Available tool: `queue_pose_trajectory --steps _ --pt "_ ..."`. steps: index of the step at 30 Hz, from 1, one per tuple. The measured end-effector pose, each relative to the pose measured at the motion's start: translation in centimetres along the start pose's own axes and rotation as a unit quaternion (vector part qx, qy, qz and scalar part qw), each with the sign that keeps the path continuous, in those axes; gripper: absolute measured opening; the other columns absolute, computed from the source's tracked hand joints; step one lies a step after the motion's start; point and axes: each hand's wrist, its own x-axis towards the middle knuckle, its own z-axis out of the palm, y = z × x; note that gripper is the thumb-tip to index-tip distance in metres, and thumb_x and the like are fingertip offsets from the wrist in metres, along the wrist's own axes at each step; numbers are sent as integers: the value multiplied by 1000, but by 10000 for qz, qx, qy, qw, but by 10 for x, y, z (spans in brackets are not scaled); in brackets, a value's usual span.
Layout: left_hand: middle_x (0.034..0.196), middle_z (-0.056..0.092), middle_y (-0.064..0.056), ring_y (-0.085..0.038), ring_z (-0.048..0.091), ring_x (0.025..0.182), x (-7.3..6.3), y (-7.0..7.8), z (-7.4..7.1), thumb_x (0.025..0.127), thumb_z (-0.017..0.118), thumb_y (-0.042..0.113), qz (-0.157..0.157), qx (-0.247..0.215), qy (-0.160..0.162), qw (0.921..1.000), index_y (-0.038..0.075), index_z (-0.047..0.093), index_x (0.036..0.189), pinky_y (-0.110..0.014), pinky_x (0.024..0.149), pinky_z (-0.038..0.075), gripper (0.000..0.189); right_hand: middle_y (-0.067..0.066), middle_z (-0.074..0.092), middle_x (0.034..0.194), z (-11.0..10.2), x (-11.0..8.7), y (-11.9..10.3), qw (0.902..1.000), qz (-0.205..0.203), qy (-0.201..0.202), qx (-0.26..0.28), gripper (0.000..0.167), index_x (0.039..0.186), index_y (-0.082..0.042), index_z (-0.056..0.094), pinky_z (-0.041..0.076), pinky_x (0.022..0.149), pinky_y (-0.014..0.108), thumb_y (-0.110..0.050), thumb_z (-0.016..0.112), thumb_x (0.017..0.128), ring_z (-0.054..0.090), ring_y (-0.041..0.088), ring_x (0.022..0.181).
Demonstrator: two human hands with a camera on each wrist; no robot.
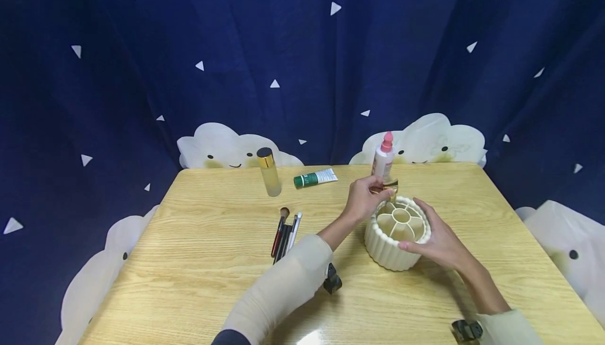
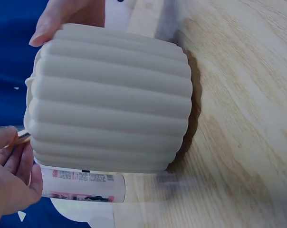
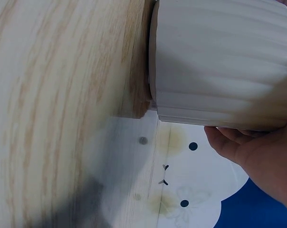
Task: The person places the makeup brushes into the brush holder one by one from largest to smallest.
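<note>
A cream, ribbed round organizer (image 1: 388,253) stands on the table, its top divided into several compartments round a central ring. My right hand (image 1: 441,240) holds its right side, thumb over the near rim and fingers round the far side. At the back left of the rim, my left hand (image 1: 366,196) pinches a small shiny gold-brown item (image 1: 392,188) whose kind I cannot tell. Part of that item is hidden by the fingers. Just behind the left hand is a white bottle (image 1: 382,162) with a pink pointed cap, its printed side visible in the left wrist view.
Left of the organizer lie several makeup brushes (image 1: 284,237). A frosted bottle (image 1: 271,177) with a gold and black cap stands farther back, near a green and white tube (image 1: 315,178). A dark blue curtain (image 1: 302,61) hangs behind the wooden table (image 1: 198,240).
</note>
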Motion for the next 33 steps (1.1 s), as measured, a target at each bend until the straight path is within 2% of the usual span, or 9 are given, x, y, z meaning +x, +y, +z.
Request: queue_pose_trajectory --steps 5,9,15,19,26,33 --pt "98 71 -6 -12 63 92 -1 -4 1 82 74 21 98 633 56 9979 8 72 96 -15 74 46 19 29 35 144 0 0 -1 10000 -20 -19 69 112 151 -6 12 37 93 68 -37 82 69 42 48 124" --pt "102 71 -4 -14 60 97 -1 -7 3 81 74 22 193 945 70 9953 9 73 93 -17 83 44 18 29 36 144 0 1 -1 9999 -72 -28 130 112 151 -5 12 38 93 68 -35 83 69 44 47 123" --pt "105 71 -4 -15 56 95 -2 -7 4 81 74 23 260 1161 60 9929 9 73 95 -18 81 40 20 29 36 144 0 2 0 9999 -77 -41 142 112 151 -6 12 39 92 67 -36 82 69 44 46 123" --pt "110 70 -3 -16 57 99 -4 -7 2 81 74 27 136 1157 -80 9932 10 72 103 -20 84 43 28 29 35 144 0 1 2 9998 -79 -47 153 111 151 -5 11 38 93 68 -35 82 70 44 47 123" --pt "114 68 -2 -18 60 109 -7 -6 -12 79 76 30 55 757 -297 9967 11 70 108 -23 91 46 35 30 35 144 2 0 2 9996 -155 -45 216 111 151 -5 12 35 94 70 -34 82 70 42 49 124" --pt "111 68 -4 -25 61 108 -12 -7 -35 81 74 24 95 539 -492 9973 10 66 110 -24 83 51 33 29 35 145 0 -1 0 9996 -141 -47 256 112 151 -6 11 35 94 69 -33 82 70 42 48 126"
